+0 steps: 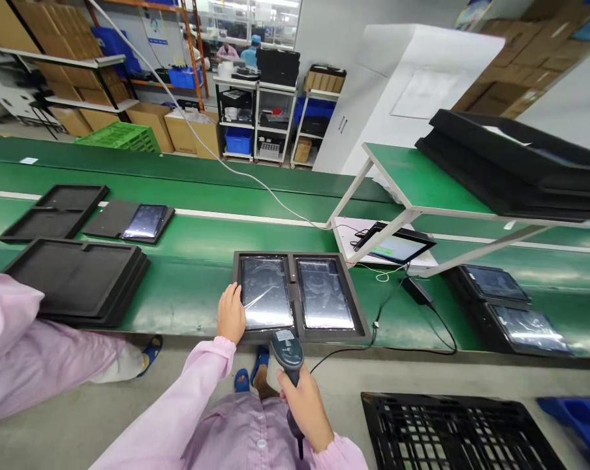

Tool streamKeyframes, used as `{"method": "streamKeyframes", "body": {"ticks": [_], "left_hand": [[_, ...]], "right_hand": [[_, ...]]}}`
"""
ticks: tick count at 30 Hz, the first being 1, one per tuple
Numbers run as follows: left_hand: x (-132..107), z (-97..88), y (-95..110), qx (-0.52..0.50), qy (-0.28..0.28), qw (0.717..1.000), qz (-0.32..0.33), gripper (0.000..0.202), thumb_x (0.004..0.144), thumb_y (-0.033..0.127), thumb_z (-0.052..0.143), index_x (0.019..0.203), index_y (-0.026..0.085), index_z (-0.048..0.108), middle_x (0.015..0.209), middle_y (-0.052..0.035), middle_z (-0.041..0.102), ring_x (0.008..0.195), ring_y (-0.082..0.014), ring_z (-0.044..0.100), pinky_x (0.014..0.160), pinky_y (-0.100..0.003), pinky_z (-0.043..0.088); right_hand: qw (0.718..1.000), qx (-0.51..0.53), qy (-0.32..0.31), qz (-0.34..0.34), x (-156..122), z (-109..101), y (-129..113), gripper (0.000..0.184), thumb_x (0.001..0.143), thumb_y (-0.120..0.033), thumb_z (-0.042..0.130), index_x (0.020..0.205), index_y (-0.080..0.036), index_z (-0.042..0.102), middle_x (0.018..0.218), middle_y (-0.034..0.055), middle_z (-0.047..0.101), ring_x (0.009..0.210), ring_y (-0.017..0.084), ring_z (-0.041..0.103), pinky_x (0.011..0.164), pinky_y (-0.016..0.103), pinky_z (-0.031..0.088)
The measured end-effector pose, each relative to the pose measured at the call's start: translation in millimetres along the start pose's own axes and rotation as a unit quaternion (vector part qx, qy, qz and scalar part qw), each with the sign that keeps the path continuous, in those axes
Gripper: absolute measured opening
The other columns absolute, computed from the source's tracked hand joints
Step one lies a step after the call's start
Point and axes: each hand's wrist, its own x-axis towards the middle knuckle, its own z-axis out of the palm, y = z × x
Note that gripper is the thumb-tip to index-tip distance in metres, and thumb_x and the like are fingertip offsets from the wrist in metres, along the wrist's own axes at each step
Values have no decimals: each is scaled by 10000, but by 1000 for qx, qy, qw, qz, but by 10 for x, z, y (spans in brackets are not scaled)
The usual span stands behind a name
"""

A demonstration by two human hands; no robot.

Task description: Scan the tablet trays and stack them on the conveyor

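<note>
A black foam tray (293, 335) lies on the green bench in front of me. Two tablets wrapped in clear film, the left tablet (266, 290) and the right tablet (324, 292), sit side by side in its compartments. My left hand (232, 314) rests on the tray's left edge beside the left tablet, fingers stretched out and holding nothing. In my right hand (305, 403) is a dark barcode scanner (288, 352), gripped by its handle. The scanner's head points toward the tray's front edge, below the two tablets.
Stacked foam trays (74, 277) stand at left, near a co-worker's pink sleeve (8, 307). A tablet with a lit screen (395, 245) sits under the green-topped shelf (422, 173). Cables cross the bench at right, near another foam tray (483, 307). A black pallet (451, 431) lies below.
</note>
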Motion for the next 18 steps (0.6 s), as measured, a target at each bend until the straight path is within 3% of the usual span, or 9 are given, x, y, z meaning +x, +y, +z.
{"method": "streamKeyframes", "body": {"ticks": [12,18], "left_hand": [[4,37,-3,5,-18,1000,-19,539,892,-3,374,1408,2,528,1524,-218,493,1446,-343,433,1208,-510,400],[9,28,-4,-5,-24,999,-21,538,891,5,366,1403,-8,532,1518,-231,494,1447,-343,429,1210,-515,395]], "right_hand": [[999,-25,-42,20,43,24,-50,363,859,-534,483,995,-208,565,835,78,727,741,251,678,745,370,500],[999,-11,-33,25,23,44,-10,406,844,-562,521,1008,-197,593,693,43,680,658,244,646,681,361,499]]}}
